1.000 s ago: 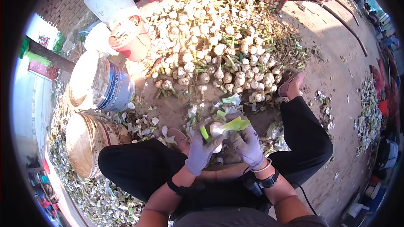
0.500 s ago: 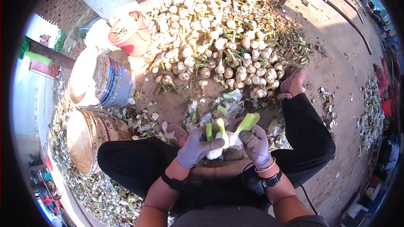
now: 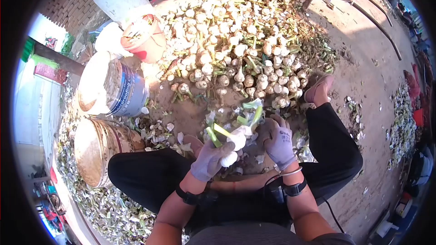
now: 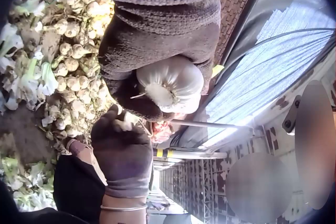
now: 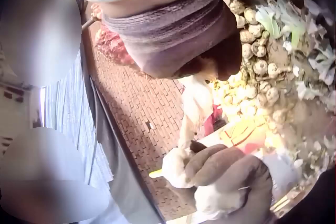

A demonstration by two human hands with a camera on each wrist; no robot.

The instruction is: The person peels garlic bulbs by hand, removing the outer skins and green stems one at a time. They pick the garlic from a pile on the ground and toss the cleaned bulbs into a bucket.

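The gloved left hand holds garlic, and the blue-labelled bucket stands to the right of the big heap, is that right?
Not quite: the blue-labelled bucket stands to the left of the big heap, as the head view shows. The gloved left hand does hold garlic.

Two round white garlic bulbs (image 3: 237, 140), smooth-skinned, sit close together in the left hand (image 3: 207, 160); one shows its root end, and green stems (image 3: 214, 137) slant outward above them.
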